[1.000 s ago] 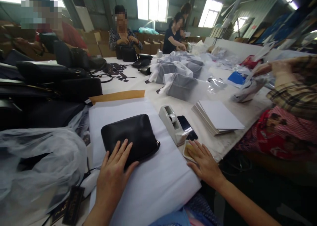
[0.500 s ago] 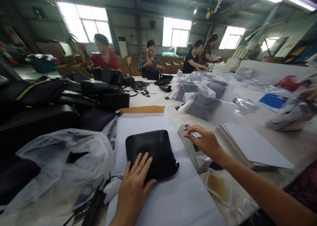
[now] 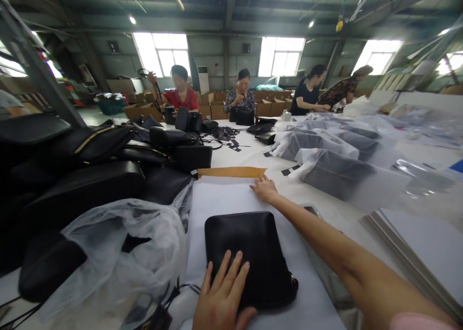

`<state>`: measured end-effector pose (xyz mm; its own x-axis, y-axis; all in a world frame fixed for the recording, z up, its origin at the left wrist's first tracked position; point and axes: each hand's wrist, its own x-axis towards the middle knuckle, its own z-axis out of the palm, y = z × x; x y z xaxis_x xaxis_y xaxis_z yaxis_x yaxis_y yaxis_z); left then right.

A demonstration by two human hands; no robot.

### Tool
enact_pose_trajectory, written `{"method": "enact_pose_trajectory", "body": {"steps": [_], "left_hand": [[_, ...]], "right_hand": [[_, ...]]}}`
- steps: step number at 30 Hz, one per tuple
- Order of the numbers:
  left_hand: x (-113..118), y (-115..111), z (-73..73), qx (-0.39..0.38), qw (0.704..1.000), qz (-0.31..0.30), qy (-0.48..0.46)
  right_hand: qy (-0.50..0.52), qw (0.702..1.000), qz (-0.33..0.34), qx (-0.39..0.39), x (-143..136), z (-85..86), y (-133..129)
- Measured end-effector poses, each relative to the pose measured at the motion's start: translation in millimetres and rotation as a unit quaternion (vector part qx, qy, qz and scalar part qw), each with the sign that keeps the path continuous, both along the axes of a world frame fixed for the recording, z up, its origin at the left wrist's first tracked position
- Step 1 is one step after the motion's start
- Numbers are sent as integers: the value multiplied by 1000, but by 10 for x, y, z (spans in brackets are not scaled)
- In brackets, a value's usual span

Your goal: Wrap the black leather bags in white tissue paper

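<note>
A black handbag lies flat on a stack of white paper sheets. My left hand rests on the bag's near left part, fingers stretched out over its smooth face. Far forward, my right hand has its bent fingers at the far right corner of the white sheets, closed on the paper's edge. Brown paper shows just beyond that edge. A small metal fitting sits at the bag's right corner.
Black bags are heaped on the left, beside a crumpled clear plastic bag. Wrapped bags and a stack of boards stand on the right. Several co-workers, one in a red shirt, work across the table.
My right hand has moved from beside the paper stack forward to its far right corner. My left hand stays on the handbag. The whole view has shifted a little.
</note>
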<state>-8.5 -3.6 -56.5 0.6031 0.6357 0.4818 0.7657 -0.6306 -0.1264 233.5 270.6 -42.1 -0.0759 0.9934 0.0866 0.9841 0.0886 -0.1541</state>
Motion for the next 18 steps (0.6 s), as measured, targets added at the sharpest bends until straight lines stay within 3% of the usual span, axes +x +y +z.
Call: {"method": "enact_pose_trajectory", "body": {"steps": [4, 8, 14, 18], "left_hand": [[-29, 46, -40, 20, 1000, -2, 11], [-22, 46, -49, 26, 1000, 0, 18], [9, -13, 20, -5, 1000, 9, -9], [-9, -29, 174, -68, 996, 3, -61]], "right_hand": [[-8, 999, 22, 34, -2, -65, 3], [7, 996, 37, 79, 13, 1, -13], [52, 978, 63, 191, 57, 218, -158], [74, 959, 112, 250, 105, 466, -566]]}}
